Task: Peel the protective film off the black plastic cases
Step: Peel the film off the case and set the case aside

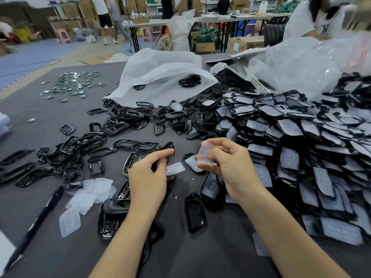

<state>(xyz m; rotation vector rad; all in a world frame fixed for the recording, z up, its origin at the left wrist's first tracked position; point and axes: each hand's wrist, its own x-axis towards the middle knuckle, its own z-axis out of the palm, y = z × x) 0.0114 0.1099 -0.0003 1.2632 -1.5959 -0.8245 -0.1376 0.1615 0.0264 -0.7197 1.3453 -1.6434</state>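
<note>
My left hand (149,173) grips a glossy black plastic case (170,151) above the dark table, its far end sticking out past my fingertips. My right hand (226,167) pinches a translucent piece of protective film (205,155), held apart from the case. A big heap of film-covered black cases (301,141) lies to the right. Bare black cases and frames (84,151) are scattered to the left and in the middle. Loose peeled films (90,195) lie near my left forearm, and another film (175,168) rests between my hands.
A black pen (40,219) lies at the lower left on the grey table (200,255). White plastic bags (160,77) sit at the back, some holding more black parts. Small shiny metal pieces (74,85) are spread at the far left. A person in white (301,19) sits at the far right.
</note>
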